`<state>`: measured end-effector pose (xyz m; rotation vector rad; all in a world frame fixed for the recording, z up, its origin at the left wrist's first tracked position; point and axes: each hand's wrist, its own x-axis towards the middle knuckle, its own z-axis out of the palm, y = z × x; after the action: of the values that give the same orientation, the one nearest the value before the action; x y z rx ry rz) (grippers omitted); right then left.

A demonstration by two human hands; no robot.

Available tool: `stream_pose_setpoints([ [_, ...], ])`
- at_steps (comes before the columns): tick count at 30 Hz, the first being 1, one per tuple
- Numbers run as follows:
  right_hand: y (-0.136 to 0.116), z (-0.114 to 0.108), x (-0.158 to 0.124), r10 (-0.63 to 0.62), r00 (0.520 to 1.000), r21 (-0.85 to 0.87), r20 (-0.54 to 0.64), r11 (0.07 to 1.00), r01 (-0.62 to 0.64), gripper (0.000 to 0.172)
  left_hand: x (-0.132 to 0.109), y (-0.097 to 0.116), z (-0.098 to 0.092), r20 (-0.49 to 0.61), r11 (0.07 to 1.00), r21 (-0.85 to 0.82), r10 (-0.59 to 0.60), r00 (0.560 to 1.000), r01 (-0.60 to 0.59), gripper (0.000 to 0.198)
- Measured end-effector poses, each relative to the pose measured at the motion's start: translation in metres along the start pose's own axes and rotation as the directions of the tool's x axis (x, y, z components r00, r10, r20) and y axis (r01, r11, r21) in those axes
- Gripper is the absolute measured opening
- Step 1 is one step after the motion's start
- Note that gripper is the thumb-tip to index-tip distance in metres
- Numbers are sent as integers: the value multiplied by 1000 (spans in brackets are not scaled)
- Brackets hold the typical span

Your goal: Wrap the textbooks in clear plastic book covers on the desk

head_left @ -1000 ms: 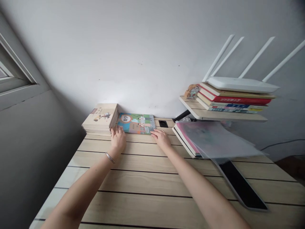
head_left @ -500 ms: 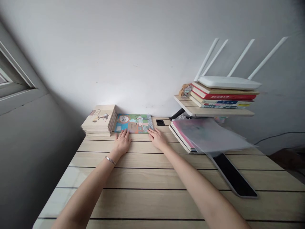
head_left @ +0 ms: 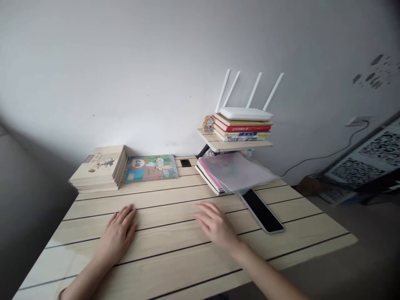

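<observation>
Both hands off colourful picture book [head_left: 151, 168] now, pulled back toward near edge of table [head_left: 296, 200] — book left flat at far edge, just beside stack of tan books [head_left: 99, 168]. Left hand [head_left: 118, 235] flat on table, fingers spread, empty. Right hand [head_left: 215, 224] open, hovering or resting — blurred, cannot tell. Book's title too small to read; translucent sheet [head_left: 240, 171] hides pile beneath, dark flat device [head_left: 261, 210] partly covered.

hands [head_left: 165, 233] now off colourful book [head_left: 151, 168]

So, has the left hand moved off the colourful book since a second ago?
Yes. The left hand has pulled back toward the person, away from the colourful book, and lies flat on the table.
</observation>
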<state>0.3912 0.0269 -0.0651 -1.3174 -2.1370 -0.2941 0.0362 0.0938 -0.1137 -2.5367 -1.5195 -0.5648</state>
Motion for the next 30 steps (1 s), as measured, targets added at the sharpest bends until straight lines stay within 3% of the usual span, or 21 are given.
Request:
stream_pose_setpoints([
  [3, 34, -34, 1, 122, 984, -189, -126, 971, -145, 24, 4, 2, -2, -41, 1000, -5, -2, 999, 2, 44],
  [6, 76, -54, -4, 239, 964, -341, -112, 902, -263, 29, 6, 1, -3, -42, 1000, -15, 14, 999, -15, 43],
  [9, 108, -57, -18, 296, 953, -385, -70, 873, -299, 35, 6, 0, -5, -34, 999, -38, 16, 999, -18, 42],
  [12, 125, -52, -29, 307, 950, -374, -59, 875, -306, 34, 6, 0, -8, -42, 998, -65, 19, 999, -22, 41],
  [17, 133, -54, -29, 345, 930, -263, -125, 893, -366, 34, 6, 2, -10, -36, 998, -50, 23, 999, -24, 42],
  [23, 132, -61, -19, 503, 825, -132, -259, 828, -546, 35, 6, 4, -11, -18, 999, -27, 25, 1000, -26, 43],
  [30, 102, -56, 5, 348, 793, -106, -501, 884, -455, 26, 5, 4, -10, -20, 999, -49, 18, 1000, -19, 42],
])
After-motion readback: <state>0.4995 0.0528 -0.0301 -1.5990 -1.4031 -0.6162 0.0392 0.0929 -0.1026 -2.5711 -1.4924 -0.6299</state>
